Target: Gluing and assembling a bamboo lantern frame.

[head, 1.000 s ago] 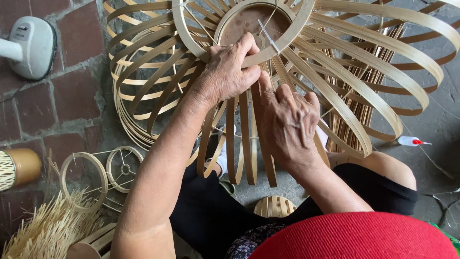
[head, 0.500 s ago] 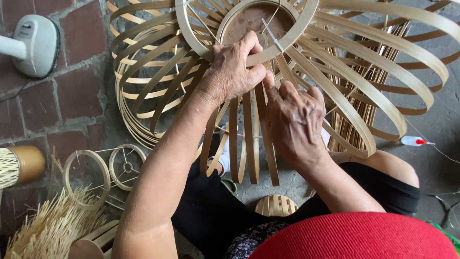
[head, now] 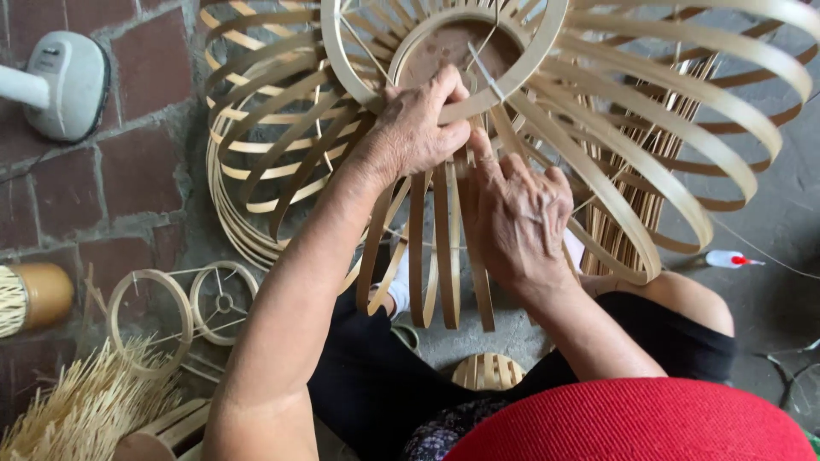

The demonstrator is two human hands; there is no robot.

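A round lampshade frame of bent bamboo strips stands before me, its strips fanning out from a central bamboo ring. My left hand grips the near edge of that ring, fingers curled over it. My right hand presses on the strips just below the ring, with the thumb and forefinger pinching where a strip meets the ring. A thin stick slants across the ring's opening above my fingers.
A stack of bamboo hoops lies at the left of the frame. Small wheel-like bamboo rings and a bundle of thin splints lie lower left. A white fan base sits upper left, a small glue bottle at right.
The view has shifted slightly; both hands stay on the ring and strips, with the right hand's fingers working a little closer to the ring.
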